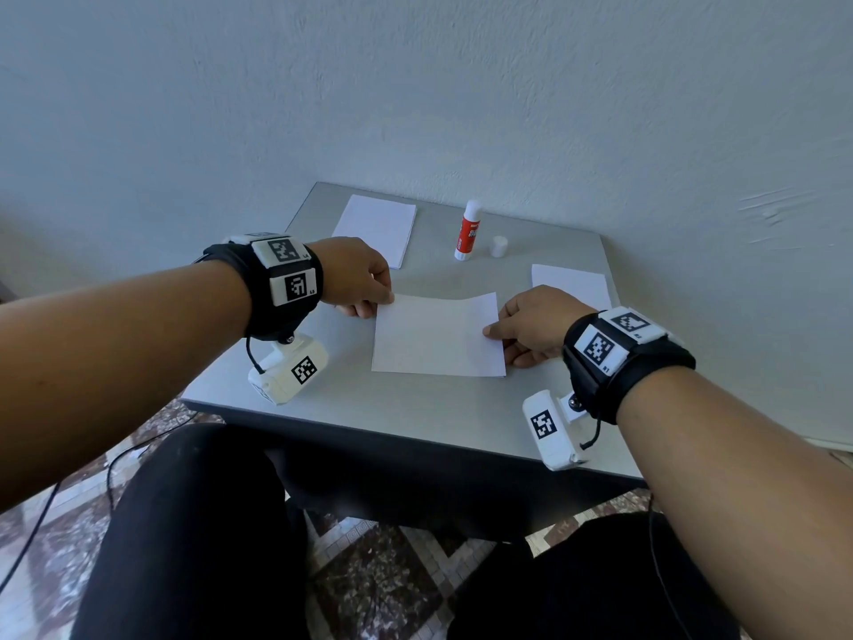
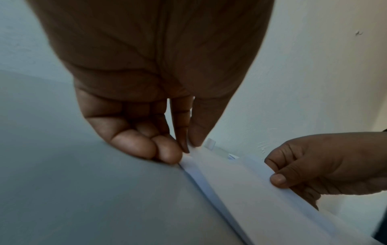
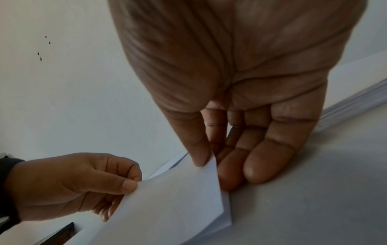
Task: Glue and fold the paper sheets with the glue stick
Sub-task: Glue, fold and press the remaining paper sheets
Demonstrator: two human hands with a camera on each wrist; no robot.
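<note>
A white paper sheet [image 1: 436,337] lies folded over on the grey table [image 1: 351,408], its top flap slightly raised. My left hand [image 1: 385,298] pinches the flap's far left corner between thumb and forefinger; the left wrist view shows this pinch on the sheet [image 2: 240,185]. My right hand [image 1: 490,332] pinches the right edge with the thumb on top, also seen on the sheet [image 3: 180,195] in the right wrist view. The glue stick [image 1: 467,230] stands upright and uncapped at the back, its white cap [image 1: 499,246] beside it.
A stack of white sheets [image 1: 376,228] lies at the back left of the table. Another pile of paper [image 1: 572,284] sits at the right edge behind my right hand. The wall rises directly behind the table. My legs are under the front edge.
</note>
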